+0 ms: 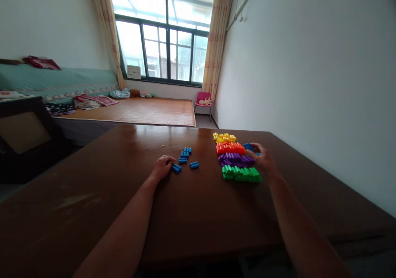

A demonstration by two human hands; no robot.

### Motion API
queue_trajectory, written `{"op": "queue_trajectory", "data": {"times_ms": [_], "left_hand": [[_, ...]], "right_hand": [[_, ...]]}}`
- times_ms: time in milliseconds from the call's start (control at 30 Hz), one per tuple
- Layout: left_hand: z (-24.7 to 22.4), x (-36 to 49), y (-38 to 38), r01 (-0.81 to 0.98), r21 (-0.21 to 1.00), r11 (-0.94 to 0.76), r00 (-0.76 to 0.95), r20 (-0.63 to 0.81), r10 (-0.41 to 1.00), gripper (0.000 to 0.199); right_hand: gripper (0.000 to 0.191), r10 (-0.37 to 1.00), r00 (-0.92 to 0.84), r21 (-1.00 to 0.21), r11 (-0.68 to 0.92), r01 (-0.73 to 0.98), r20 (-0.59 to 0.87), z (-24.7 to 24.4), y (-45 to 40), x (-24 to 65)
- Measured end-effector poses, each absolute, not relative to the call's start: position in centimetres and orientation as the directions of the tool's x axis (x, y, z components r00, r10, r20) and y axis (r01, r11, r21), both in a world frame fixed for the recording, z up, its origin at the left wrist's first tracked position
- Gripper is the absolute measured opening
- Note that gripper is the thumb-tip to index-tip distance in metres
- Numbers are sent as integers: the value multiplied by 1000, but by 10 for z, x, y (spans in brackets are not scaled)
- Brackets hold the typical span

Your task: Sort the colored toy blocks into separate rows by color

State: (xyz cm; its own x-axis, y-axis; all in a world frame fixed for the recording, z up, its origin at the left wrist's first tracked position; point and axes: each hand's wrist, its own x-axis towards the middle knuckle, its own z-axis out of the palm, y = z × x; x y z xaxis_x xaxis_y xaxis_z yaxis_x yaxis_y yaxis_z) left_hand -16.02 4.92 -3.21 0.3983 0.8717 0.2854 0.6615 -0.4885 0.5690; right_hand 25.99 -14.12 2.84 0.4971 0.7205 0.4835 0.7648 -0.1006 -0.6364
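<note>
My left hand (162,167) rests on the table with its fingers bent and a little apart. Just beyond its fingertips lies a blue ridged plastic piece (176,168); whether they touch is unclear. More blue pieces (185,153) lie in a loose group to its right, with a separate one (194,165) nearby. At the right, my right hand (262,158) grips a blue piece (248,146) between thumb and fingers. More blue shows behind those fingers, partly hidden. Beside this hand are stacked rows of yellow (225,137), orange (230,148), purple (235,159) and green pieces (241,173).
The brown glossy table (198,216) spans the foreground, with a white wall (309,84) along its right. Beyond its far edge stand a mat-covered bed (154,111) and a pink chair (203,98) under a window. A dark cabinet (23,133) is at left.
</note>
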Motion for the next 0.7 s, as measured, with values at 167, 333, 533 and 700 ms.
{"op": "queue_trajectory", "data": {"times_ms": [167,333,533,700], "left_hand": [[-27,-162,48,661,574,-483,403,271,874,26],[-21,-162,46,647,584,-491,414,272,869,25],[-24,-163,50,643,582,-498,418,278,865,25],[-27,-162,51,653,581,-487,411,268,871,26]], "right_hand": [[44,503,770,-624,-469,625,393,-34,-176,377],[38,468,779,-568,-535,626,418,-65,-178,397],[40,466,803,-539,-596,596,372,-64,-176,394],[46,400,761,-556,-523,647,510,-52,-184,376]]}}
